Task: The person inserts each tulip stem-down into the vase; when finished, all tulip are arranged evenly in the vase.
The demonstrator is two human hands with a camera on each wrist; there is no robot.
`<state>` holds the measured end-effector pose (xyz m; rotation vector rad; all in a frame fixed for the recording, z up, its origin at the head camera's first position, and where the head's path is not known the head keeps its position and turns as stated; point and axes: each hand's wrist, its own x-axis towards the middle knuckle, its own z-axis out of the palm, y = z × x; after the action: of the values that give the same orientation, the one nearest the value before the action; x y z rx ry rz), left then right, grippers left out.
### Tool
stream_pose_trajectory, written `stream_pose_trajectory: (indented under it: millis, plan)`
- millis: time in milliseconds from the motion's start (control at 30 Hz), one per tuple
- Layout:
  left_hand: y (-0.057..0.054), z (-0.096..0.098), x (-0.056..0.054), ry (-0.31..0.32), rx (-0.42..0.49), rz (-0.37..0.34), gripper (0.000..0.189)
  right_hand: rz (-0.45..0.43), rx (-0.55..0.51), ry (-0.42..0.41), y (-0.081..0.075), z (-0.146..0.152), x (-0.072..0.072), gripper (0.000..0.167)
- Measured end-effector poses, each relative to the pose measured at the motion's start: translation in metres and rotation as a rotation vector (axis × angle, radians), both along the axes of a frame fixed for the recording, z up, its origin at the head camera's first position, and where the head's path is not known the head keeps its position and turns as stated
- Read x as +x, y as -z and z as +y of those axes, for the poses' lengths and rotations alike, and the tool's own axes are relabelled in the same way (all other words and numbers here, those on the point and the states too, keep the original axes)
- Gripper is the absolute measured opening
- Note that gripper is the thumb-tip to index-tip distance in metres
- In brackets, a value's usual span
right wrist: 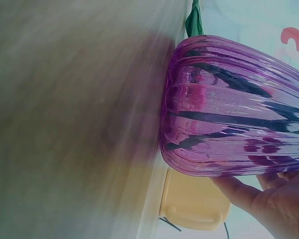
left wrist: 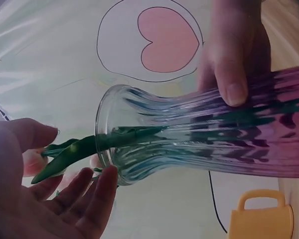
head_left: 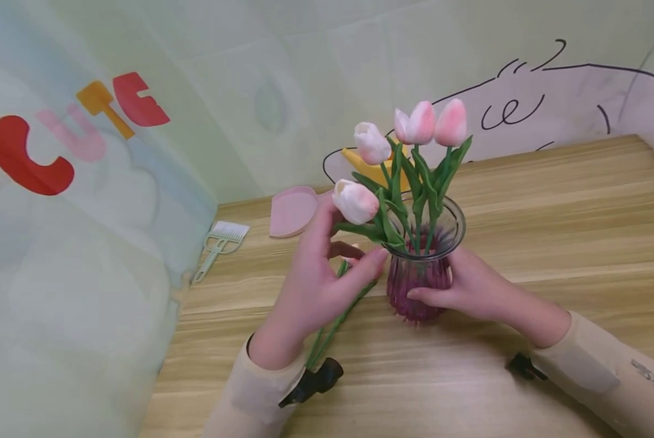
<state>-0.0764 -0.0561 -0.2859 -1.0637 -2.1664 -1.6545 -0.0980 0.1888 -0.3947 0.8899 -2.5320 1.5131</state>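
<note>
A ribbed glass vase [head_left: 417, 283], clear at the rim and purple toward its base, stands on the wooden table. Several pink-and-white artificial tulips [head_left: 355, 202] with green leaves rise from its mouth. My right hand [head_left: 477, 286] grips the vase's side, thumb across the front. Beside the rim, my left hand [head_left: 318, 280] is spread around the lowest tulip's leaf [left wrist: 72, 158], its thumb and fingers apart. The left wrist view has the fingertips right at the glass rim. Green stems of another tulip [head_left: 334, 328] lie on the table, partly behind the left hand.
A pink dustpan [head_left: 292, 212] lies toward the back left, with a small pale-green brush [head_left: 225, 238] left of it. Behind the vase stands a yellow object with a handle [left wrist: 261, 219]. Printed wall sheets [head_left: 272, 73] border the table at the left and back.
</note>
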Motion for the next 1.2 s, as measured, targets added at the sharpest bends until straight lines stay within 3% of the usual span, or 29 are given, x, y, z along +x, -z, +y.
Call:
stream_pose_trajectory:
  millis: [200, 367, 467, 667, 833, 933, 1200]
  plan:
    - [0.012, -0.015, -0.002, -0.050, -0.109, 0.118, 0.063, -0.023, 0.000, 0.009, 0.000, 0.000, 0.000, 0.075]
    - [0.027, -0.029, -0.004, -0.129, -0.256, 0.054, 0.051, -0.031, 0.013, 0.018, 0.000, 0.002, 0.002, 0.071]
    - [0.042, -0.040, -0.007, -0.184, -0.424, -0.006, 0.045, -0.025, 0.011, 0.010, 0.000, 0.001, 0.002, 0.072]
    - [0.074, -0.063, -0.013, -0.295, -0.880, -0.098, 0.029, -0.027, 0.009, 0.008, 0.002, 0.001, 0.001, 0.075]
    - [0.095, -0.074, -0.021, -0.270, -1.145, -0.230, 0.023, -0.025, 0.009, 0.006, 0.003, 0.002, -0.001, 0.076]
    - [0.102, -0.077, -0.023, -0.238, -1.212, -0.265, 0.025, -0.031, 0.012, 0.010, 0.003, 0.002, 0.001, 0.075]
    - [0.112, -0.079, -0.023, -0.231, -1.244, -0.264, 0.030, -0.029, 0.010, 0.007, 0.002, 0.002, 0.001, 0.075]
